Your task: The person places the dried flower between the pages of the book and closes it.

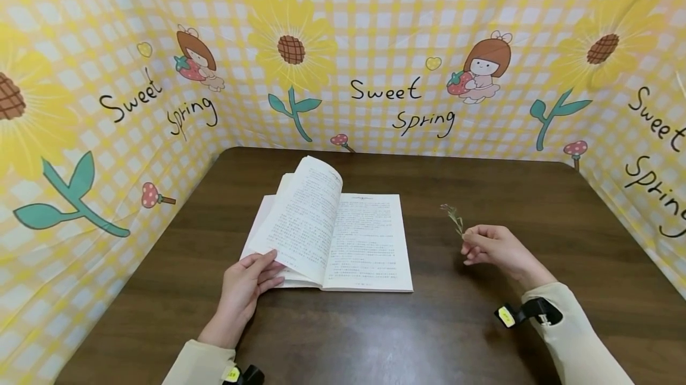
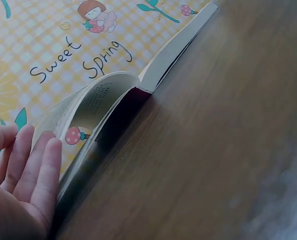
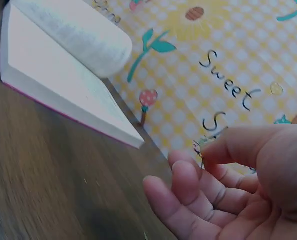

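Note:
An open book (image 1: 370,248) lies on the dark wooden table, its printed pages facing up. My left hand (image 1: 241,290) pinches the lower left corner of some lifted pages (image 1: 305,224) between thumb and fingers. In the left wrist view those pages (image 2: 63,117) arch up over the left side of the book. To the right of the book, my right hand (image 1: 498,251) holds a thin dried sprig (image 1: 453,216) by its stem, above the table. The right wrist view shows the sprig's tip (image 3: 201,147) between thumb and fingers, with most of it hidden.
The brown wooden table (image 1: 354,337) has rounded far corners. A yellow checked cloth (image 1: 386,28) printed with sunflowers and "Sweet Spring" lettering rises behind it and along both sides. A black wrist camera mount (image 1: 530,312) sits on the right sleeve.

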A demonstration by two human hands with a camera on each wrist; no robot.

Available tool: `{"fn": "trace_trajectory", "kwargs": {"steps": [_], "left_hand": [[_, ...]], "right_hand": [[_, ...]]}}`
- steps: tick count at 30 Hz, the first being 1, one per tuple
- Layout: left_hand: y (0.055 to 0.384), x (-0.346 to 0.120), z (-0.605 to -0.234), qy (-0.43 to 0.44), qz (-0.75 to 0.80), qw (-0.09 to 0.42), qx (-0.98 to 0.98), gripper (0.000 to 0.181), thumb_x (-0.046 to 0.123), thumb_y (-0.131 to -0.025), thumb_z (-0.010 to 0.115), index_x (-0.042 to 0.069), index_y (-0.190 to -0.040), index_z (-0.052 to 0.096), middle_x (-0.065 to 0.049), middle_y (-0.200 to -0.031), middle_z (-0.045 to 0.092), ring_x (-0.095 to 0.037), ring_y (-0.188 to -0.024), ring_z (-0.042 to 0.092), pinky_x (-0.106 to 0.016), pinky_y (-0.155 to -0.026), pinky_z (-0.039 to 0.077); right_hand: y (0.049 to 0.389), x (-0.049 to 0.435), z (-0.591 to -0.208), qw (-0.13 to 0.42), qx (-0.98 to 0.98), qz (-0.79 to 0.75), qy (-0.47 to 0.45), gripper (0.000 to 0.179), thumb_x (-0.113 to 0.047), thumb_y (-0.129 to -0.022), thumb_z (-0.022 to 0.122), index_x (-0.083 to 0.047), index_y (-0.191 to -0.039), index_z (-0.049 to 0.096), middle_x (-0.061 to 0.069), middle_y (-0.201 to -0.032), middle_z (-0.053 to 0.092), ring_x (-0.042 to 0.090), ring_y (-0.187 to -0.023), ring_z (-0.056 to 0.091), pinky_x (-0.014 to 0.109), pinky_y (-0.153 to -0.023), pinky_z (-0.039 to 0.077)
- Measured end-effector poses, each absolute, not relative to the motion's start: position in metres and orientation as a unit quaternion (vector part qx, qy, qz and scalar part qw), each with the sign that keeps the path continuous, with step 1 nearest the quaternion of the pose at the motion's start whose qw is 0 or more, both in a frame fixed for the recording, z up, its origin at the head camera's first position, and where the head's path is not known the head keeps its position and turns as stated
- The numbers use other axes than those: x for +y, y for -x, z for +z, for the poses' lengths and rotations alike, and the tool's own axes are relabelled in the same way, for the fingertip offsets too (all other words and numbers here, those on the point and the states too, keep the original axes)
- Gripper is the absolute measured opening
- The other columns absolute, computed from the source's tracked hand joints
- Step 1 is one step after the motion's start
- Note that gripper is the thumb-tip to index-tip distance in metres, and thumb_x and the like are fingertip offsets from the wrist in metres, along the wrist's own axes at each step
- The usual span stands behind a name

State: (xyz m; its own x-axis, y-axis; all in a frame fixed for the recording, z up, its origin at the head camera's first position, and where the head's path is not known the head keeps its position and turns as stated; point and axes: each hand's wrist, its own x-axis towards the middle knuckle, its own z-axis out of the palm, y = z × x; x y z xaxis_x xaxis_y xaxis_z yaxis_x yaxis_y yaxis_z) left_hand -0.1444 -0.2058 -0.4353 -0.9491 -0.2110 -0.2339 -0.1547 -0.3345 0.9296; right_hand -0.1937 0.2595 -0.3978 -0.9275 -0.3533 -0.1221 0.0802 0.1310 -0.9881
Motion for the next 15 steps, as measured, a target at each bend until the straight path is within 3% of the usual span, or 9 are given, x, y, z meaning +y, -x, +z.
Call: {"fn": "trace_trajectory", "kwargs": {"steps": [15], "left_hand": [[0.143,-0.205,-0.435,-0.159,-0.814,0.023,-0.559,0.030,0.000,-0.096,0.062,0.008,-0.068,0.063,-0.006,-0.070,0.071,-0.020,-0.072,0.074,-0.036,-0.069,0.060]], "right_hand": [[0.199,0.216,-0.392,0.156,0.730,-0.657,0.101,0.017,-0.003,-0.102,0.050,0.014,-0.102,0.054,0.008,-0.078,0.062,0.012,-0.065,0.062,0.032,-0.069,0.059]]}}
